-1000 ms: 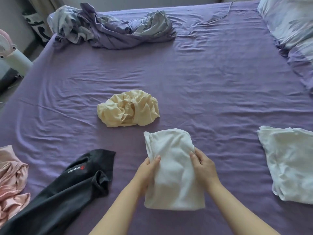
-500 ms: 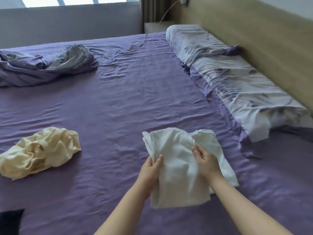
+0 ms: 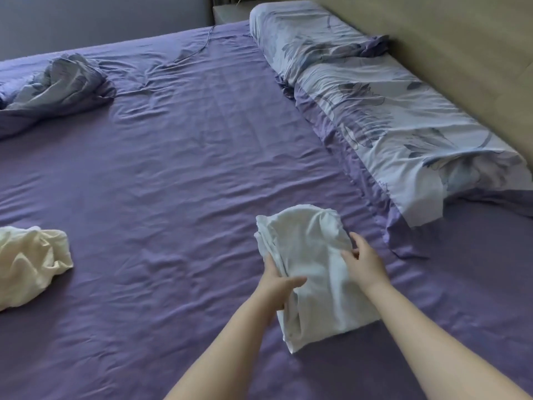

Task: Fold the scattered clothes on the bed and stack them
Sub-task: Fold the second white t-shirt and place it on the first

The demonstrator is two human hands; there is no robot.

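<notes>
The folded white garment, lower centre of the frame, lies on the purple sheet. The left hand grips its left edge, thumb clamped over the cloth; the right hand rests on its right side, fingers loosely apart. Risk: lifting by one edge could spill the folds. Any underlying stack is hidden. The cream garment, left, is cut off by the frame edge.

The bed wears a matt purple cloth sheet, finely creased all over. The folded white garment at lower centre is soft, matt cloth. At the left edge, the cream garment is thin, crumpled cloth. The pillows at upper right have smooth printed cotton-like covers. The headboard behind them looks matt, wood-toned.
</notes>
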